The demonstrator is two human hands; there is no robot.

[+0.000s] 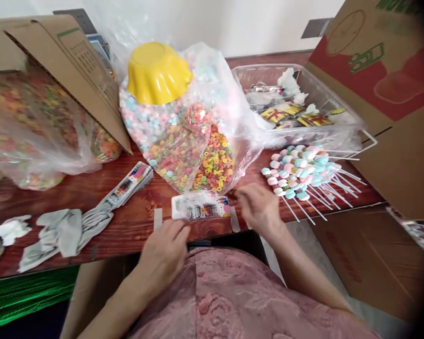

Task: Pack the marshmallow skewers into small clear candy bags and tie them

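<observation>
A small printed clear packet [200, 207] lies near the front edge of the red-brown wooden table [127, 226]. My left hand [164, 252] rests at the table edge just below the packet's left end, fingers curled, and nothing shows in them. My right hand [259, 207] hovers just right of the packet, blurred, fingers bent toward it. Behind the packet stands a big clear bag of coloured cereal rings and marshmallows [187, 146] with a yellow bowl [158, 71] upside down on top.
Several marshmallow sticks [304, 172] lie at the right. A clear plastic tub [353, 127] holds wrappers. Cardboard boxes stand at right [392, 80] and left [56, 52]. A stack of printed packets [129, 186], grey cloths [63, 230] and another cereal bag [31, 127] lie at left.
</observation>
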